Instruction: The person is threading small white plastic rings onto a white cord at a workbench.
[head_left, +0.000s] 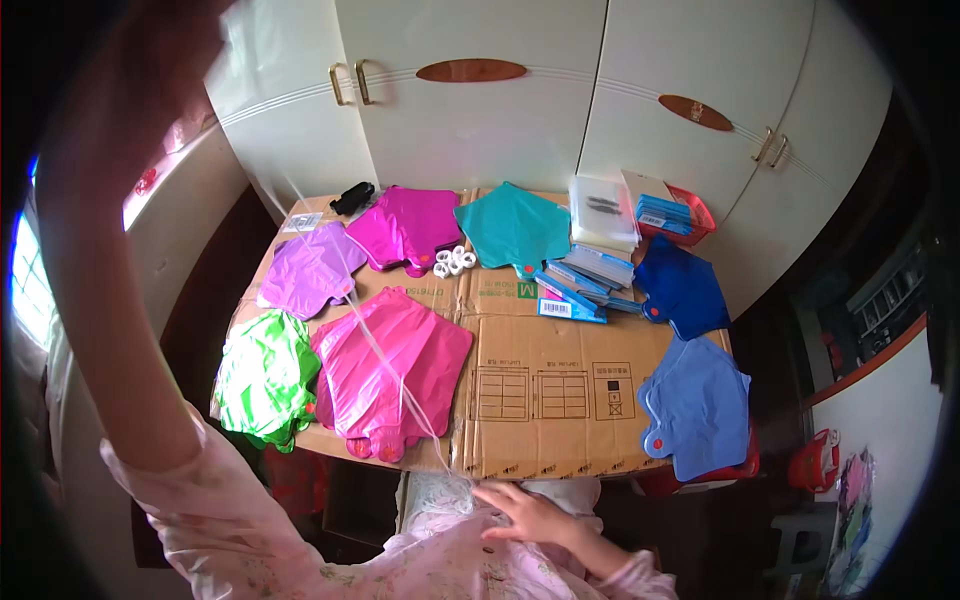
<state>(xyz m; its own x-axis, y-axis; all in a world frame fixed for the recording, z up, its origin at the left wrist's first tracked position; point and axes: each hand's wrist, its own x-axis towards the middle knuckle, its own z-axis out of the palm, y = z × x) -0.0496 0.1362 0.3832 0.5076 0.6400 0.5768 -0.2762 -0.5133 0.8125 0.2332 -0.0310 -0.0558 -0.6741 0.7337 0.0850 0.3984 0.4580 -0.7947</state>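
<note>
Looks like home: white cabinet doors, brass handles, bright window at left.

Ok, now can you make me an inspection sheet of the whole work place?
Surface: brown cardboard, with printing.
Job's things: whitish strands cross in front of pink foil, down to the lap.
Clutter: green foil, teal foil, blue foil, more foils, white rings, packets.
Grips: left grip raised, blurred, hold unclear; right grip low by the strands, hold unclear.
Cables: nothing seen.
Surroundings: white cabinets behind.

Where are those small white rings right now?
In the head view, the white rings sit just left of centre on the cardboard, far side, between the magenta foil and teal foil.
</note>
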